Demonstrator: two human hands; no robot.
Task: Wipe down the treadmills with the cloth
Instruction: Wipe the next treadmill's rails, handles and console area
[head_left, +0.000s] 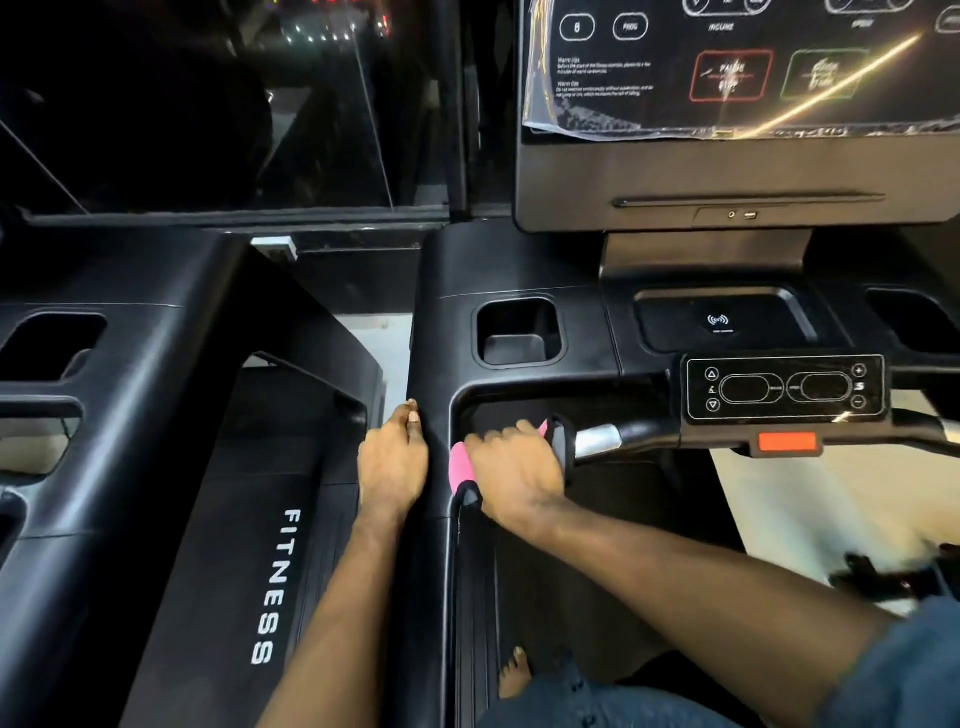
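I stand on a black treadmill (519, 260) with its console ahead. My right hand (514, 467) grips a pink cloth (460, 462) wrapped round the treadmill's left inner handlebar (597, 439), just left of the bar's silver sensor. The cloth shows pink at both sides of my fist. My left hand (392, 462) rests with straight fingers on the outer face of the left side arm (434, 519). A second treadmill (130, 415) marked FITNESS stands to the left.
A control pad (784, 388) and an orange safety tab (787, 442) sit right of the handlebar. A cup recess (519, 332) and a phone tray (722, 319) lie on the console deck. The screen (737, 67) carries peeling film. My bare foot (514, 673) is on the belt.
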